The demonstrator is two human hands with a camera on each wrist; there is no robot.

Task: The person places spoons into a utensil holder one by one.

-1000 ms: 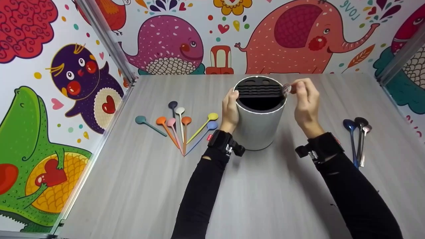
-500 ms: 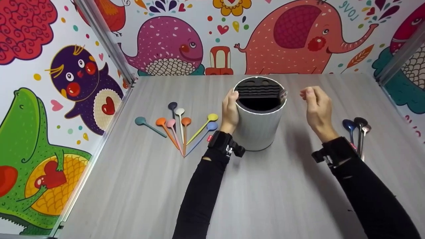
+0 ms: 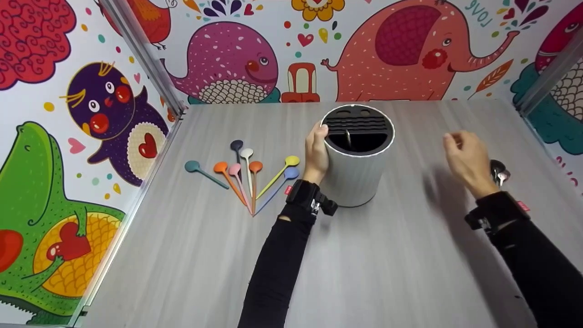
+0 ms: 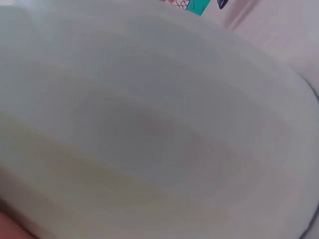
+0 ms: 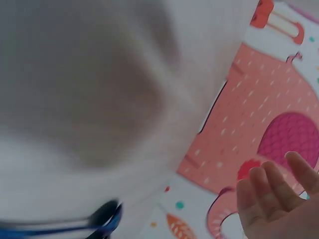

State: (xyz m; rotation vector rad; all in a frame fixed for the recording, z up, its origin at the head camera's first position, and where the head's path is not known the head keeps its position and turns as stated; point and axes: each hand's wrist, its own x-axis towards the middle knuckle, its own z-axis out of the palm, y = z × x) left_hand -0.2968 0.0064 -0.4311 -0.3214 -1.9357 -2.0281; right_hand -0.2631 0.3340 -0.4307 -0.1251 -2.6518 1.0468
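Note:
A grey cylindrical utensil holder [image 3: 355, 182] with a black divided insert stands upright on the table. My left hand [image 3: 315, 152] grips its left side, thumb near the rim; its other fingers are mostly hidden. The holder's pale wall [image 4: 159, 119] fills the left wrist view. Inside the front compartment, a thin shiny piece of a spoon [image 3: 349, 139] shows against the dark. My right hand [image 3: 469, 159] is in the air right of the holder, fingers loosely bent around nothing. Beyond it lie a black spoon [image 3: 496, 166] and a pinkish metal spoon [image 3: 503, 176]; a blue spoon [image 5: 113, 221] appears in the right wrist view.
Several coloured spoons lie fanned out left of the holder, among them a teal spoon [image 3: 205, 173], a yellow spoon [image 3: 278, 173] and a periwinkle spoon [image 3: 278, 189]. Cartoon-printed panels [image 3: 309, 50] enclose the back and sides of the grey table [image 3: 182, 255].
My right hand has let go of a spoon at the holder's right rim and moved right, toward the spoons there. The spoon has dropped into the front compartment. My left hand stays put.

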